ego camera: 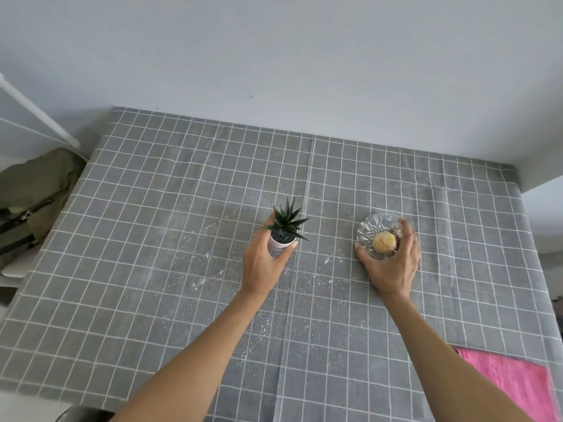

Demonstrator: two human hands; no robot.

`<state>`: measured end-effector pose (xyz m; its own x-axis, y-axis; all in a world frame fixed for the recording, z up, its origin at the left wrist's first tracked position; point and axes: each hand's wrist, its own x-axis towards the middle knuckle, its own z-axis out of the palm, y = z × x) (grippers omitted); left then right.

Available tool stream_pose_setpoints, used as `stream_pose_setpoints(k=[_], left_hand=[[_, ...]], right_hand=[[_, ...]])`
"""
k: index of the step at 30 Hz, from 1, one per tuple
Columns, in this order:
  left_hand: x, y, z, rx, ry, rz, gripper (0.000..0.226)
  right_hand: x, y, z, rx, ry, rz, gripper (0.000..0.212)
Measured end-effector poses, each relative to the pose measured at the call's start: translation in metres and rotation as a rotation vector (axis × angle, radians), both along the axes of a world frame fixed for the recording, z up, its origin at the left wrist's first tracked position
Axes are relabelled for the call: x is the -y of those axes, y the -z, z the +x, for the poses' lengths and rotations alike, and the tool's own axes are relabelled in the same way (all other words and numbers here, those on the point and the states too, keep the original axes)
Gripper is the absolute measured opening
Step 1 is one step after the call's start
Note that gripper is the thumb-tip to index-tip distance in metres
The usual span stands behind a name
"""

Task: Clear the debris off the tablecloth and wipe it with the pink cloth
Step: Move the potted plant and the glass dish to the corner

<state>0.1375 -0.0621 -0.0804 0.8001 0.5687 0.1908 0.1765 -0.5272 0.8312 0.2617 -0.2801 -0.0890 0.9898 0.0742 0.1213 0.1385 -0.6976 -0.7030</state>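
Head view: left hand point(264, 263) fingers wrap the potted succulent point(285, 231) at centre; right hand point(393, 263) fingers curl round the glass dish point(377, 236). Pink cloth point(511, 382) lies lower right. Lifting carelessly could tip the pot's soil onto the crumb-dusted tablecloth point(152, 239).

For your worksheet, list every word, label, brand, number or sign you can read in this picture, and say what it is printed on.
None can be read. The plant pot, glass dish, pink cloth and checked tablecloth show no lettering.
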Motion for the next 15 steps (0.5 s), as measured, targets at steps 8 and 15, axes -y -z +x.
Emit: stream_pose_setpoints(k=[8, 15], left_hand=[[-0.014, -0.01, -0.02, 0.007, -0.094, 0.078, 0.062], [-0.024, -0.021, -0.06, -0.017, -0.302, 0.1, 0.07]], right_hand=[[-0.003, -0.001, -0.005, 0.027, -0.019, 0.01, 0.101], [-0.044, -0.011, -0.014, 0.045, -0.17, 0.017, 0.1]])
